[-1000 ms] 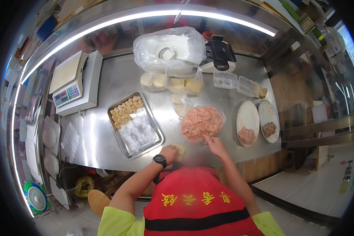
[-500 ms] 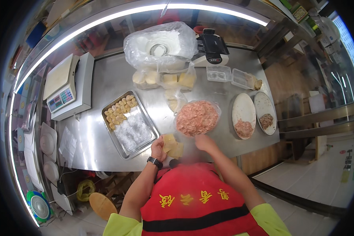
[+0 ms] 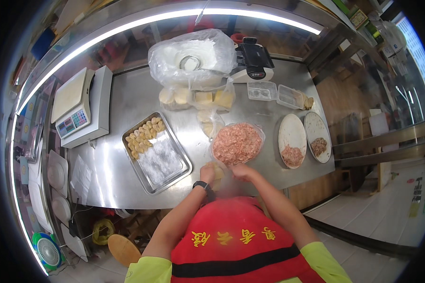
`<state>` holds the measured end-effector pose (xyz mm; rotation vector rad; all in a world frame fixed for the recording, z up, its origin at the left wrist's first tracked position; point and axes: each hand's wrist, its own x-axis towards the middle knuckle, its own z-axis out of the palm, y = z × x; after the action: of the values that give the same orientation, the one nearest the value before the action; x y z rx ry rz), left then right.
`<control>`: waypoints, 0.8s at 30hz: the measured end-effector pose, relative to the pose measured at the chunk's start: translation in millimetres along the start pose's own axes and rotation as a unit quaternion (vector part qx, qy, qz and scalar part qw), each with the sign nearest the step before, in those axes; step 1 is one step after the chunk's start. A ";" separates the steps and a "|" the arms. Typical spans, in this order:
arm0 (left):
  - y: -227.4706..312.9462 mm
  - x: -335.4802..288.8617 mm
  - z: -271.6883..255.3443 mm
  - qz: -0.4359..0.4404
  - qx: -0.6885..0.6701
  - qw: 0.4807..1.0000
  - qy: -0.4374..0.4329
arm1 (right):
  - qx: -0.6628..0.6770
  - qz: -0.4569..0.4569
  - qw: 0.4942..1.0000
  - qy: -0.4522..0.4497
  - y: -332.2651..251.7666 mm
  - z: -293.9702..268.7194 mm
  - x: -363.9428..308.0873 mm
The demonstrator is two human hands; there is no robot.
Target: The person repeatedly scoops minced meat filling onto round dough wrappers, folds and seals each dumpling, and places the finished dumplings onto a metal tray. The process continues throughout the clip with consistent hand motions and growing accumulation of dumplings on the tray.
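My left hand (image 3: 208, 173), with a dark watch at the wrist, is closed on yellowish square dough wrappers (image 3: 218, 172) just in front of the minced meat. Close to its right, my right hand (image 3: 241, 172) is closed at the near edge of the pink minced meat (image 3: 237, 144); anything in its fingers is too hidden to name. The minced meat lies heaped in a round container. Left of my hands, a metal tray (image 3: 190, 166) holds rows of folded dumplings (image 3: 144, 136) at its far end and white flour over the rest.
A scale (image 3: 73, 111) stands at the left. Behind the meat are bagged wrappers (image 3: 205, 98) and a large plastic bag of flour (image 3: 193, 54). Two oval plates (image 3: 290, 129) with meat remnants and two clear plastic boxes (image 3: 262, 90) sit to the right.
My left hand has moved right with the wrappers, from beside the tray to next to the right hand. My right hand has shifted slightly, remaining by the meat's near edge.
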<state>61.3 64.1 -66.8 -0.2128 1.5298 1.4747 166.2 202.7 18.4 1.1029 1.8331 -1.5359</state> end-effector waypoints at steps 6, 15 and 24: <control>33.4 -30.7 15.8 -0.025 -0.028 0.999 0.020 | 0.178 0.151 0.963 -0.135 4.3 -3.6 -0.2; 33.4 -30.8 -13.2 -0.065 -0.129 0.989 -0.011 | 0.283 0.055 0.957 -0.031 13.9 5.1 -15.9; 42.0 -29.1 1.4 -0.041 -0.082 0.996 0.013 | -0.139 -0.064 0.968 0.200 -19.4 25.6 -5.3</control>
<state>48.0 62.1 -17.4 -0.3887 1.4053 1.5374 149.9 175.9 27.4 1.2415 2.3461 -1.1281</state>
